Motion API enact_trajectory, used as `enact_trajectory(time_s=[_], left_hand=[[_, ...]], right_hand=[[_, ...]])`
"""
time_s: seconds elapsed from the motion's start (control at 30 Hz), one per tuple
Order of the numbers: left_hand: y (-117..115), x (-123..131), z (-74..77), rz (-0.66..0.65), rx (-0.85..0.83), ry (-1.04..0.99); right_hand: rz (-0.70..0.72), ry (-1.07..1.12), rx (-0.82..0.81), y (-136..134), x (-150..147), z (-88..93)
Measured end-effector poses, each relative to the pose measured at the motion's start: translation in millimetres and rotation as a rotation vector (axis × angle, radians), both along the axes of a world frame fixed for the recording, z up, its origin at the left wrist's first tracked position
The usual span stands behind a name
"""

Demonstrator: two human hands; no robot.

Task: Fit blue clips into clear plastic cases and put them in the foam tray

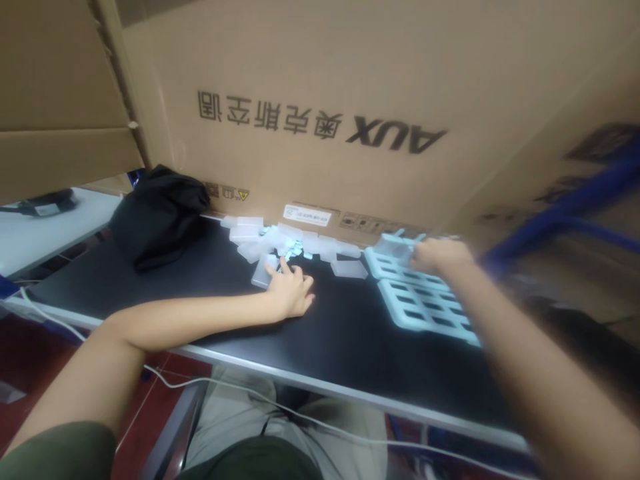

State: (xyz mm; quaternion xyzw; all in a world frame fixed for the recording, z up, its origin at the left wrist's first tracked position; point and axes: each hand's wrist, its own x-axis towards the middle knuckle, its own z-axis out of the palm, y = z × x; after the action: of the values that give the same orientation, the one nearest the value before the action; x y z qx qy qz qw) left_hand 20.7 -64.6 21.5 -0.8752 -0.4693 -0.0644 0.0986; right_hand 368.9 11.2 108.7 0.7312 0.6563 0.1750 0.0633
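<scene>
- Left hand: rested on the black table, fingers spread and loose; a clear plastic box is touched at the fingertips, not gripped.
- Right hand: closed on a pale part at the far edge of the light-blue tray.
- Heap of clear boxes: still unsorted, against the cardboard carton.
- Tray slots: seen mostly unfilled; most work is judged to remain.

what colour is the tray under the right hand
Pale blue-white plastic; the tray under the right hand shows in the head view.
</scene>
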Motion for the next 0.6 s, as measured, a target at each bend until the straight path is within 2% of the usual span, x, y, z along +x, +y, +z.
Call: enact_trajectory(time_s=[0.1, 0.2, 0.43, 0.6], left_hand=[[-1, 1, 0.6, -0.023, 0.03, 0.05], [-2, 3, 0.1, -0.081, 0.094, 0.075], [10, 1, -3.7, -0.436, 0.143, 0.03], [21, -4, -0.7, -0.465, 0.079, -0.094]], right_hand=[[-0.052, -0.064, -0.047, -3, -14, 3.5], [0.01, -0.119, -0.01, -5, -38, 1.5], [0.455, -0.195, -0.112, -3, -110, -19.2], [0.707, -0.16, -0.089, 2, -146, -31.9]])
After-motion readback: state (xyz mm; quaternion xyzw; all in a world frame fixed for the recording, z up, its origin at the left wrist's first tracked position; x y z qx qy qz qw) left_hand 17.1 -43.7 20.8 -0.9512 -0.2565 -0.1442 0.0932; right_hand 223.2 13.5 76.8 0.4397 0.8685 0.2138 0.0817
